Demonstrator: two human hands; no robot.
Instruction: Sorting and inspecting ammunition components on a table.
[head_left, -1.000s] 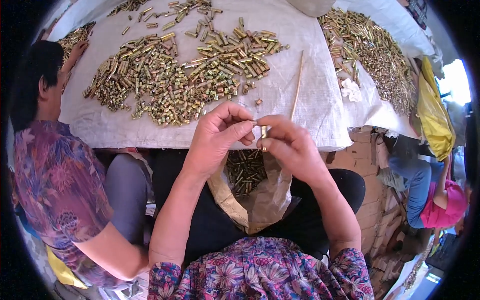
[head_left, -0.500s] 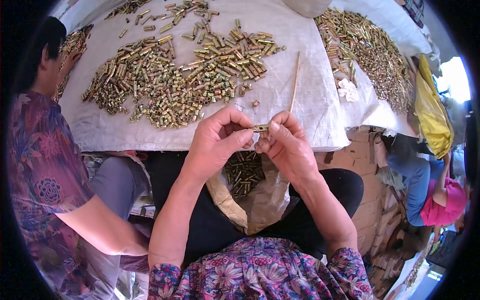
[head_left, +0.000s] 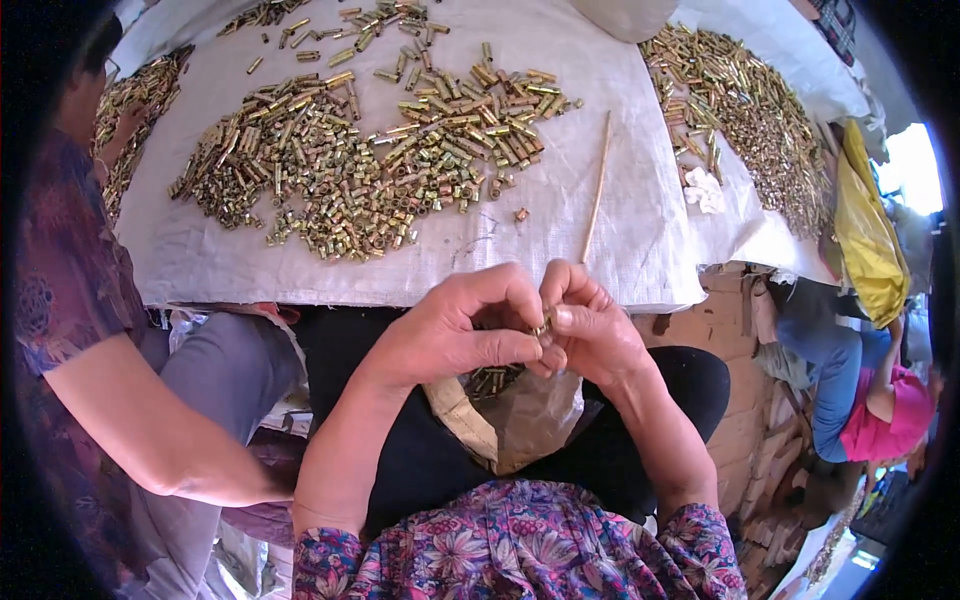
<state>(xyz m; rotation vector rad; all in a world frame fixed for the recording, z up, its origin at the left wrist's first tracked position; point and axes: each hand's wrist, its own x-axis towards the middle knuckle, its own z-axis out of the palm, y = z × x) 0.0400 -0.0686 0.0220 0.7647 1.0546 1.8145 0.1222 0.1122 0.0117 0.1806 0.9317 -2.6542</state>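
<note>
Both my hands meet just past the table's near edge, above an open bag point(head_left: 540, 415) in my lap. A small brass-coloured metal tube point(head_left: 543, 327) is pinched in the fingers of my right hand point(head_left: 597, 335), mostly hidden by them. My left hand point(head_left: 460, 325) is closed too, its thumb and index tips at the tube's left end. More metal tubes point(head_left: 492, 381) show inside the bag below. On the white-covered table point(head_left: 470, 265) ahead lies a large heap of short and longer metal tubes point(head_left: 360, 185). One loose short reddish piece point(head_left: 521, 215) sits apart from the heap.
A thin wooden stick point(head_left: 598, 190) lies on the table's right part. Farther right are another heap of metal pieces point(head_left: 760, 120), a crumpled white scrap point(head_left: 704, 190) and a yellow sack point(head_left: 868, 230). A co-worker's arm point(head_left: 165, 425) is close at left; another person point(head_left: 885, 410) is at right.
Both my hands have come down and slightly right, from the table edge to over the bag. The tube, in plain view before, is now mostly covered. The co-worker at left has leaned away leftward.
</note>
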